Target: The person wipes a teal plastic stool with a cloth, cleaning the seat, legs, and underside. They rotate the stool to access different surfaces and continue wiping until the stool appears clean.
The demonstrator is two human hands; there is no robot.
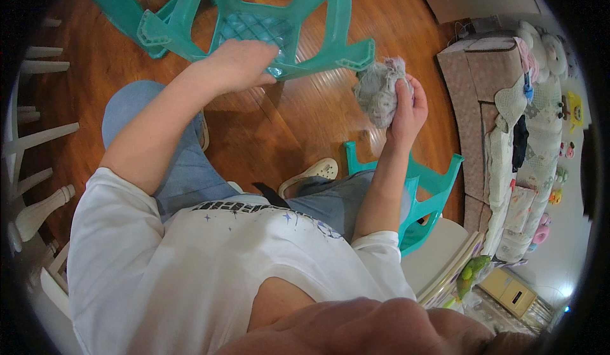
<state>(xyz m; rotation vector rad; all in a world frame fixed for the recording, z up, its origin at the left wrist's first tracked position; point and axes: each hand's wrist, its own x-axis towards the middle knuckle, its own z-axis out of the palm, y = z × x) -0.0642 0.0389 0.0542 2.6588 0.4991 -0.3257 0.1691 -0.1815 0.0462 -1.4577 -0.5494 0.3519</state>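
Observation:
A teal plastic stool (310, 64) is tipped before me, with its legs spread and the latticed underside of its seat showing. My left hand (240, 64) grips its near edge, fingers over the rim and partly hidden. In my right hand (407, 109) is a crumpled grey rag (379, 93), pinched between thumb and fingers. The rag is just right of one stool foot; whether they touch I cannot tell.
Another teal plastic piece (114, 2) stands at upper left, and a teal stool (429, 202) lies by my right leg. White chair legs (43, 140) line the left. A cushioned sofa (476, 117) runs along the right, near a pale round-edged tabletop (441, 245). The floor (257, 131) is wooden.

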